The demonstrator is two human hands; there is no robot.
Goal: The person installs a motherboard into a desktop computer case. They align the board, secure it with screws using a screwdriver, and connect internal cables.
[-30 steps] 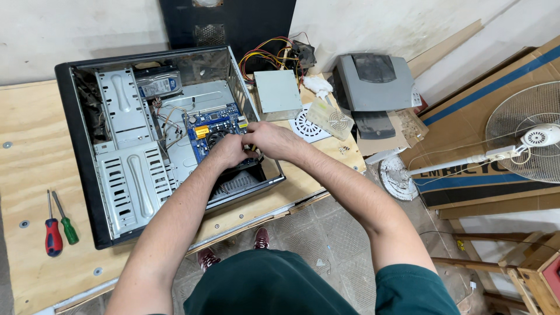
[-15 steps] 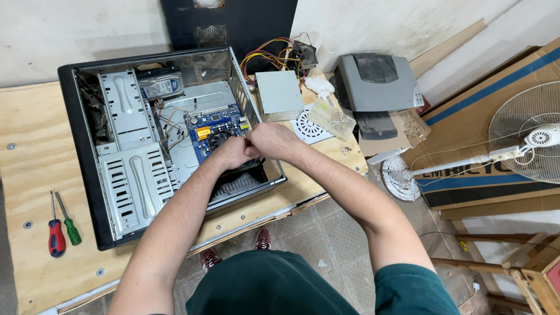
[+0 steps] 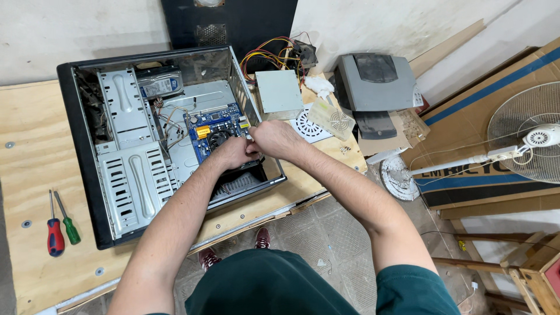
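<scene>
An open black computer case (image 3: 81,175) lies on its side on a plywood table (image 3: 23,169). Inside it sit a blue motherboard (image 3: 211,127), a hard drive (image 3: 158,85) and grey metal drive bays (image 3: 131,181). My left hand (image 3: 233,153) and my right hand (image 3: 275,139) are pressed together over the motherboard's right edge, near the case's rear wall. Their fingers are curled and touching; what they pinch is hidden between them.
A red screwdriver (image 3: 55,233) and a green screwdriver (image 3: 70,224) lie at the table's left. A power supply (image 3: 280,90) with coloured wires, a white fan grille (image 3: 309,125), a grey printer (image 3: 376,84), a cardboard box (image 3: 496,128) and a standing fan (image 3: 525,140) are to the right.
Both hands stay together at the motherboard's right edge, with only small finger movements. The camera has shifted slightly.
</scene>
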